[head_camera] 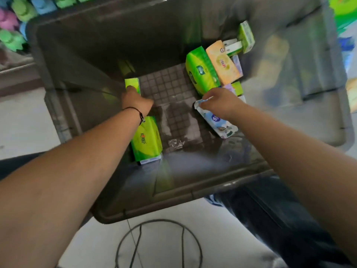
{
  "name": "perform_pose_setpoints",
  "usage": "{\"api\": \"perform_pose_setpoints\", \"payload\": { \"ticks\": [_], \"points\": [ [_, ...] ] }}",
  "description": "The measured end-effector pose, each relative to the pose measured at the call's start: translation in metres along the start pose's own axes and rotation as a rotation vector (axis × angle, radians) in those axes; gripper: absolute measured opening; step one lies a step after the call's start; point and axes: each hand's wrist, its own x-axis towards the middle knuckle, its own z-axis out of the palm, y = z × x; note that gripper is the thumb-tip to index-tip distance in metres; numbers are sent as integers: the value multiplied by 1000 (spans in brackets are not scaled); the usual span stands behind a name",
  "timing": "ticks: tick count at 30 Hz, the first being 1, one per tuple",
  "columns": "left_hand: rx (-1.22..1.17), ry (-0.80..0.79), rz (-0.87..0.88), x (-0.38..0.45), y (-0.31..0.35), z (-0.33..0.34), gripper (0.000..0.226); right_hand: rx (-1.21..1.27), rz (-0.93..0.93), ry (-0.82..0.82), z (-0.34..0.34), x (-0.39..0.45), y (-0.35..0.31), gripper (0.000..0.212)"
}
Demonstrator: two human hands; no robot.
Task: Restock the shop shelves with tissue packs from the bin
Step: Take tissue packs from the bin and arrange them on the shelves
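Picking is under way inside the grey plastic bin [63, 117]: the left hand [136, 101] reaches onto a small green tissue pack [133, 85], its grip hidden, while the right hand [218, 101] pinches the crinkled end of a soft white-blue pack [218, 122]. Next, likely, lift both clear toward the shelves; glossy film wrappers may slip.

Soft, even daylight, fairly bright on the pale floor [212, 219]; inside of the bin [63, 55] dim and murky. Glossy glare patches on the bin bottom and near wall. Motion blur smears the right and top edges, shelf goods [17, 20] out of focus. Wide-angle bowing at borders.
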Motion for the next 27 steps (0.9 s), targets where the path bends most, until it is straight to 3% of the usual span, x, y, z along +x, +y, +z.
{"api": "perform_pose_setpoints", "payload": {
  "ticks": [6,12,17,21,27],
  "points": [
    [34,1,-81,35,-6,18,72,97,67,33,-15,20,16,16],
    [-14,54,-113,56,-10,35,62,273,103,40,-26,34,21,15],
    [43,172,-50,73,-14,38,50,262,83,20,-24,39,21,18],
    [48,149,-23,76,-16,36,49,267,86,21,-24,38,22,17],
    [-35,58,-26,66,-14,31,76,251,63,32,-24,30,16,18]
  ]
}}
